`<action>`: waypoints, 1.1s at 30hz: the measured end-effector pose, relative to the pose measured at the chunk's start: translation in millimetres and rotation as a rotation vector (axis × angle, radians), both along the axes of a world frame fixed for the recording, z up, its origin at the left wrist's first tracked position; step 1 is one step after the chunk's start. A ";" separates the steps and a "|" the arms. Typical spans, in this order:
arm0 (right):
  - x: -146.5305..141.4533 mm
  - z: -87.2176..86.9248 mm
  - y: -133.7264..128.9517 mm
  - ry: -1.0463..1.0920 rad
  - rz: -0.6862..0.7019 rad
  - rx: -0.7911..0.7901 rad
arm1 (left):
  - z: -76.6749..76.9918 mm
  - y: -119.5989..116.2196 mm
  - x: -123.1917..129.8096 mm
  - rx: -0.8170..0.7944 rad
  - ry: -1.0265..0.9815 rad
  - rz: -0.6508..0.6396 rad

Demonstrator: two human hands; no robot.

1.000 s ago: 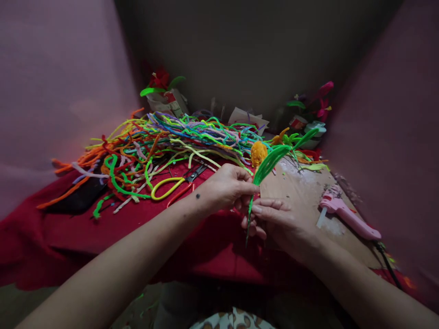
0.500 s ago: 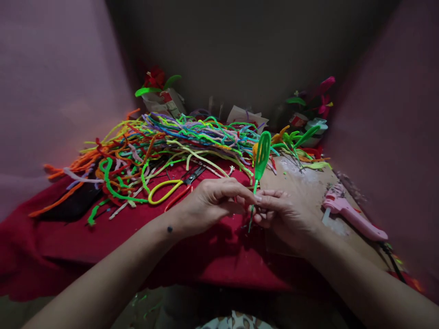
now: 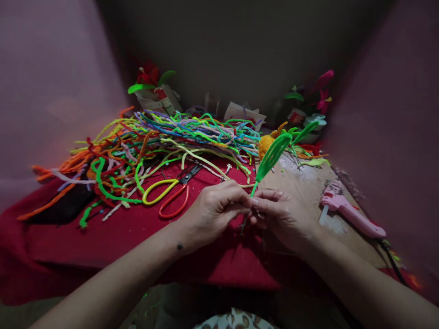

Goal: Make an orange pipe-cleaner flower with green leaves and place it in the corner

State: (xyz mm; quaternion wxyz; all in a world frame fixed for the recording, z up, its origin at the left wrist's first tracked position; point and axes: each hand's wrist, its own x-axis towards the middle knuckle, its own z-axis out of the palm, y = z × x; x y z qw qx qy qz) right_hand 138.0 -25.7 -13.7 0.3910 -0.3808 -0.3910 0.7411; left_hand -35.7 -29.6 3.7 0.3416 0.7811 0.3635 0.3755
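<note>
A green pipe-cleaner leaf (image 3: 273, 155) stands tilted up to the right between my hands, its thin stem pinched at the base. My left hand (image 3: 222, 205) closes thumb and forefinger on the stem from the left. From the right, my right hand (image 3: 279, 210) grips the same stem, fingertips touching those of the left. Below the fingers pokes the dark lower end of the stem. Scissors (image 3: 168, 196) with one yellow and one red handle lie just left of my left hand, blades pointing away.
A big heap of coloured pipe cleaners (image 3: 192, 132) spreads across the red cloth (image 3: 103, 246). At right, a pink glue gun (image 3: 353, 212) rests on a cardboard sheet (image 3: 298, 183). Behind the leaf is an orange fuzzy ball (image 3: 265, 146). Pipe-cleaner flowers (image 3: 149, 75) stand at the back.
The leaf has turned from nearly upright and edge-on to leaning right, its face now showing wider. Both hands stay together at the stem. The view has shifted slightly.
</note>
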 end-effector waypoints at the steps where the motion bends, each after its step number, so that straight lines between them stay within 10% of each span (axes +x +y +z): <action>1: -0.2 -0.4 -0.9 0.002 -0.013 0.004 | -0.7 -1.5 2.0 -0.029 -0.028 0.027; 13: -4.2 -3.3 -7.1 -0.104 -0.144 0.167 | 2.2 -12.3 20.8 -0.654 -0.296 0.209; 23: -5.2 -9.7 -10.1 0.061 -0.175 0.120 | -22.6 -33.1 29.6 0.706 0.398 0.417; 33: -4.1 -6.4 -8.0 0.023 -0.179 -0.010 | -25.1 -28.2 26.5 0.575 0.392 0.415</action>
